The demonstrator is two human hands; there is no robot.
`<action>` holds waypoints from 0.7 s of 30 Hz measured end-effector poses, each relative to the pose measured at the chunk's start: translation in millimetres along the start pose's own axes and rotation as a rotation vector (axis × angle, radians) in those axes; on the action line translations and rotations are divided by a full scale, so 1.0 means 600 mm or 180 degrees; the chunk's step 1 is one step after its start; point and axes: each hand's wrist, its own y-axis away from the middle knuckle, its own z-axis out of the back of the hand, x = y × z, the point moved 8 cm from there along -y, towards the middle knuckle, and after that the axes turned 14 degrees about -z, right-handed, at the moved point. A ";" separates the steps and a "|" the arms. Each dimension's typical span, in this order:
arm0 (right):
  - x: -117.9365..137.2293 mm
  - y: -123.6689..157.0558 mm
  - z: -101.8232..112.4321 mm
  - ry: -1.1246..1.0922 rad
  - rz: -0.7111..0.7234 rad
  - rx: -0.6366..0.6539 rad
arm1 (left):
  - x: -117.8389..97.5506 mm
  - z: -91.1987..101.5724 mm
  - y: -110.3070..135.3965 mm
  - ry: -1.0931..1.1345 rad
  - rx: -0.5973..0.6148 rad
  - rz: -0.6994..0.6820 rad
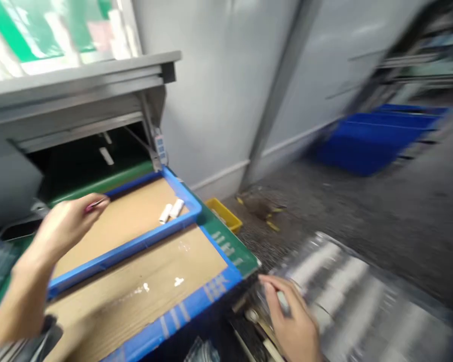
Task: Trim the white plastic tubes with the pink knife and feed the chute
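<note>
Two pieces point(177, 208) lie in the tray point(132, 216), with the belt point(79, 173) behind it and the bin point(231, 220) to its right.

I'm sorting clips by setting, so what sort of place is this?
Probably a factory or workshop workstation: a green belt-like surface runs under a metal housing, a blue-rimmed tray holds two small white pieces, and a large blue bin stands on the floor.

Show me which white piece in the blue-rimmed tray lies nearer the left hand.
The left white piece; the right white piece lies farther from the left hand, closer to the right wall of the tray.
</note>
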 end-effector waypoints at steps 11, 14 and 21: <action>0.181 0.006 -0.274 -0.1050 -0.0059 0.2049 | 0.202 -0.021 -0.262 -0.0850 -0.0350 0.0927; 0.166 0.010 -0.278 -0.0983 0.0036 0.2129 | 0.207 -0.027 -0.291 -0.0547 -0.0391 0.0854; 0.170 0.008 -0.282 -0.0737 -0.0078 0.2268 | 0.073 -0.080 -0.277 0.0451 -0.0148 -0.0198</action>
